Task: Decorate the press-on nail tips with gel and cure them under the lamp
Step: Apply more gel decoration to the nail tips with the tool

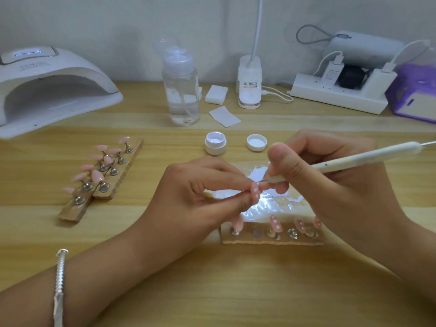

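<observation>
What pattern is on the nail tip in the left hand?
Small pink press-on nail tip: white dots on pink, clearest in the head view.

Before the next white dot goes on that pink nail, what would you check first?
1. Nail tip pinched between the fingers of the left hand: ok.
2. Dotting tool gripped like a pen in the right hand, its point at the nail tip: ok.
3. Gel on the tool's point: cannot tell, too small.
4. Gel jar open, its lid lying beside it: ok.
5. Curing lamp powered, display lit: ok.
6. Free spot on the near holder for the finished tip: ok, one base stands bare.
</observation>
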{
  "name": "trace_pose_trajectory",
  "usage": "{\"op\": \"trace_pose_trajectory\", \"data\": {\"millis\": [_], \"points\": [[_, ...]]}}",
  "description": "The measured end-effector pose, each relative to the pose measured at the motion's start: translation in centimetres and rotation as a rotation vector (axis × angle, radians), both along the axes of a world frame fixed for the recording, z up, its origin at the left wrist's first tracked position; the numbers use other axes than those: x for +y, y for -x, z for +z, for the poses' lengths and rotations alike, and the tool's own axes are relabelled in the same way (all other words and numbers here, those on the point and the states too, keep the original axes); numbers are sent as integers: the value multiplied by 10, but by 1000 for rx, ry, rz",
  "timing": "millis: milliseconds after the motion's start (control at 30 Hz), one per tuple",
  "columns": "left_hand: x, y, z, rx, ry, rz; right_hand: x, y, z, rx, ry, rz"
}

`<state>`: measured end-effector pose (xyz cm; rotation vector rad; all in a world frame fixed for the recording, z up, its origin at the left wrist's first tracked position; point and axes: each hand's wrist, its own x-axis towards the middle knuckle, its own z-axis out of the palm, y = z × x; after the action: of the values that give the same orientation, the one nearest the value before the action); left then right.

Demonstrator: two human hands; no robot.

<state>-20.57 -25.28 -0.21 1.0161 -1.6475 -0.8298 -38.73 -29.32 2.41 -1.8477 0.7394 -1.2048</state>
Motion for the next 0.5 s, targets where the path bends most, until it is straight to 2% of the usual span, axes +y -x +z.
{"op": "trace_pose_trajectory", "data": {"millis": [500], "points": [[0, 0, -1, -29, 17, 17, -1, 2, -2, 57, 13, 1]]}}
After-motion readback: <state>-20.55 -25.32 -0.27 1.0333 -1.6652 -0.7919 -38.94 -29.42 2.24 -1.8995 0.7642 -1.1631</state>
